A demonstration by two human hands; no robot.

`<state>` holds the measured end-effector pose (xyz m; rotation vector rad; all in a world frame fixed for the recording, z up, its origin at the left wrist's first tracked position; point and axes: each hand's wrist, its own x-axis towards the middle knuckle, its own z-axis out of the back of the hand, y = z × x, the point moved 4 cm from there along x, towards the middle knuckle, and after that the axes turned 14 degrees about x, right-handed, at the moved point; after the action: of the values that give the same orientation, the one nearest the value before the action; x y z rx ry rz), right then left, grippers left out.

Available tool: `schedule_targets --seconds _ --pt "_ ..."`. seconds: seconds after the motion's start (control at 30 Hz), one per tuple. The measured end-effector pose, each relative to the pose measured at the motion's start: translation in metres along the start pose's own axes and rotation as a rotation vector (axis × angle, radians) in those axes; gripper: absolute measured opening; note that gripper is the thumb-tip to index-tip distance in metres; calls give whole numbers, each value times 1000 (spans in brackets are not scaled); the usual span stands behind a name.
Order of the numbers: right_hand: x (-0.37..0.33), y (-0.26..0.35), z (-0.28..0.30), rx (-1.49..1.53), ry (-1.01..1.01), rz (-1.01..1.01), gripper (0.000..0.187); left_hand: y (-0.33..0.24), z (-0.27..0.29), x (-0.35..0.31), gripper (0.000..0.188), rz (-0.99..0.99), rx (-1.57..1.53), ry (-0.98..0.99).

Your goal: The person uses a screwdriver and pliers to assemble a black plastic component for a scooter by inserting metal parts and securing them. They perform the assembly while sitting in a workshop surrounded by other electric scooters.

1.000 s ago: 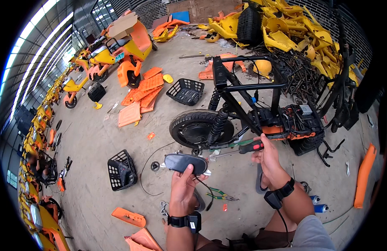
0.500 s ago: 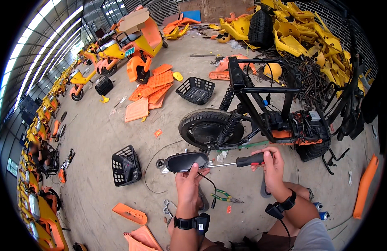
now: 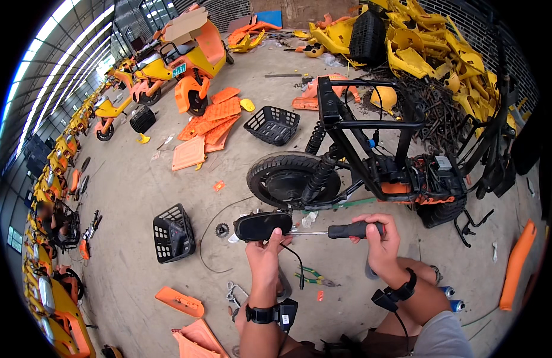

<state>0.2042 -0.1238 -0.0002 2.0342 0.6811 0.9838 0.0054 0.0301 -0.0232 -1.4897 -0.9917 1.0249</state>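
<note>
My left hand (image 3: 264,258) is closed on a black oval housing (image 3: 252,228) with a glossy face, its thumb pressed on the near right part. A short black cable (image 3: 299,262) hangs from the housing. In my right hand (image 3: 381,246) is a screwdriver (image 3: 346,231), gripped by its dark handle. Its thin shaft points left, and the tip lies close to the housing's right end by my left fingers; whether it meets a screw is hidden. Below the cable, pliers with green and yellow handles (image 3: 312,276) lie on the floor.
A stripped scooter frame (image 3: 371,126) with its rear wheel (image 3: 270,179) stands just ahead. Black baskets (image 3: 174,237) and orange panels (image 3: 179,302) lie on the concrete. Yellow body parts (image 3: 413,53) are piled at the back right; blue cans (image 3: 457,305) lie by my right leg.
My right hand has shifted slightly left and down, its fingers wrapping further over the screwdriver handle. The housing has tilted a little in my left hand. The whole view has shifted slightly.
</note>
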Motion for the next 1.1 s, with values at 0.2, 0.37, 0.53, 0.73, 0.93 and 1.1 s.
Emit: schedule_targets --seconds 0.2,0.37,0.53,0.73,0.93,1.1 --pt "-2 11 -3 -177 96 90 15 0 -8 1 27 -14 62 2" --pt "-3 7 -7 -487 174 107 15 6 5 -4 20 -50 304 -133" --pt "-11 6 14 -677 1 -61 20 31 0 10 34 -151 444 -133" --pt "-4 1 -14 -514 -22 -101 23 21 17 5 30 -184 498 -185" --pt "-4 0 -23 -640 111 65 30 4 23 -1 29 -171 565 -210" --pt "-6 -8 -19 -608 92 -81 36 11 22 -3 30 135 278 -110"
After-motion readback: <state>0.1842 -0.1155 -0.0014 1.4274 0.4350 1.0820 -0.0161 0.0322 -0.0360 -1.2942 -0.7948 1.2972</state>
